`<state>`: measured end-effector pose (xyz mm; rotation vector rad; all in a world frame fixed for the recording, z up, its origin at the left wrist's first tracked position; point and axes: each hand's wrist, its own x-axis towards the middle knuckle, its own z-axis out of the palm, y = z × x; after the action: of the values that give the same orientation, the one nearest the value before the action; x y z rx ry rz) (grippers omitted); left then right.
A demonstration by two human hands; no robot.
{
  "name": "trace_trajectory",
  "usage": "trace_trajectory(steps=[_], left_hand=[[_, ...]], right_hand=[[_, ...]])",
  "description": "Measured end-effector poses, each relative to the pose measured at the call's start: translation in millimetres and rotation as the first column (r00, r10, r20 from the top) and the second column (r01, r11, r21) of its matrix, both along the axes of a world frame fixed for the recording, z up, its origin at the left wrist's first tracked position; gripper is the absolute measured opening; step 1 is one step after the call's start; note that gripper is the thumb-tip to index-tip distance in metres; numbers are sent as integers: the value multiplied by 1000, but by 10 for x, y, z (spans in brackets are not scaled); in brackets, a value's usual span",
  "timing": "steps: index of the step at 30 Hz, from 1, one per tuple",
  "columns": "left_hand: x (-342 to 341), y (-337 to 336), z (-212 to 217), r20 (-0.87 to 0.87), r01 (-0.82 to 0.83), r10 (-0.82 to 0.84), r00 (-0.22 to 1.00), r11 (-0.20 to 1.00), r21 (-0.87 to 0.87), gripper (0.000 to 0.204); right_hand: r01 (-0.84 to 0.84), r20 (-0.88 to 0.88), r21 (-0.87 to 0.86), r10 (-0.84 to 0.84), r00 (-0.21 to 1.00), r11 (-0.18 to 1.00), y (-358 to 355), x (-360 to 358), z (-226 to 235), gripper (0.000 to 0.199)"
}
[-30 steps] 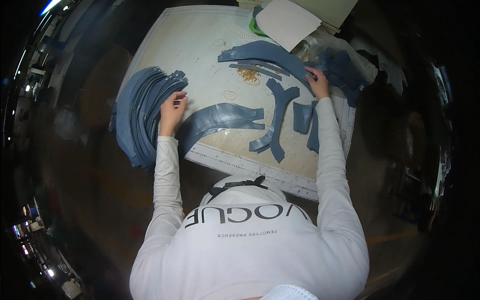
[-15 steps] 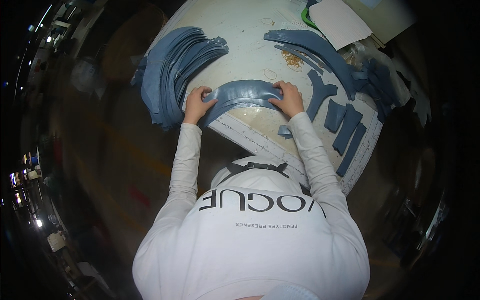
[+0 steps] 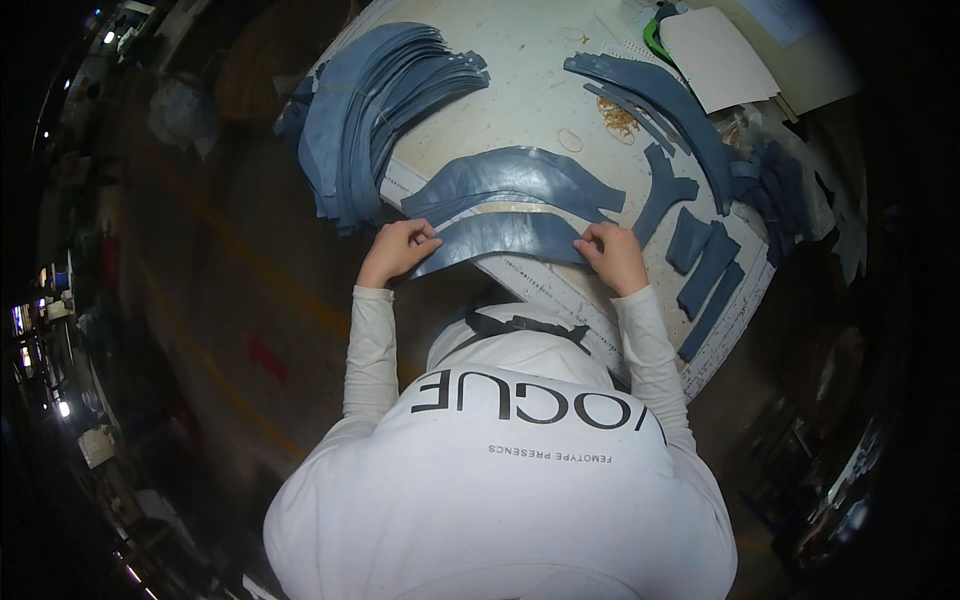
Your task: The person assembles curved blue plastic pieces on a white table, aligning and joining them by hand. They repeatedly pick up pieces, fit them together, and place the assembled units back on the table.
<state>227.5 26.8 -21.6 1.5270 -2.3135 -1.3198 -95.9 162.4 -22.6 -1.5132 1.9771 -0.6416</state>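
Observation:
Between my hands stretches a curved blue leather-like piece (image 3: 508,236), one end in each hand. My left hand (image 3: 397,248) pinches its left end, just off the table's near edge. At the right end, the fingers of my right hand (image 3: 613,254) are closed on it over the table. Just beyond lies a second arched blue piece (image 3: 515,175), flat on the table and apart from the one I hold. A thick fanned stack of curved blue pieces (image 3: 350,120) sits to the left, overhanging the table edge.
The pale table (image 3: 500,110) has a near edge slanting down to the right. On its right lie a bundle of long curved strips (image 3: 670,110), a Y-shaped piece (image 3: 662,190), several short strips (image 3: 705,265), and yellowish rubber bands (image 3: 617,118). Paper sheets (image 3: 715,58) rest at the far right.
Both hands have come nearer to my body with one curved piece, separating it from the arched piece left on the table. The whole view has shifted slightly.

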Motion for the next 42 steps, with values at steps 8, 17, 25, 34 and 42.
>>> trace_trajectory(steps=[8,17,25,34,42], left_hand=[[64,-111,222,-108,10,-16,994,998,-56,19],[-449,-572,-317,-11,-58,60,998,872,-487,21],[-531,-618,-427,-130,-59,-8,991,863,-501,31],[-777,-835,-183,-307,67,-23,951,989,134,15],[-1683,-1188,482,-692,83,154,705,951,297,39]], right_hand=[[64,157,-70,-52,986,996,91,88,46,17],[205,-134,-91,-216,967,975,-484,-55,-320,21],[247,-150,-106,-261,954,963,-570,94,-398,31],[146,46,-271,-139,989,951,-692,-477,122,16],[440,303,-376,-341,890,815,-777,-1812,500,19]])
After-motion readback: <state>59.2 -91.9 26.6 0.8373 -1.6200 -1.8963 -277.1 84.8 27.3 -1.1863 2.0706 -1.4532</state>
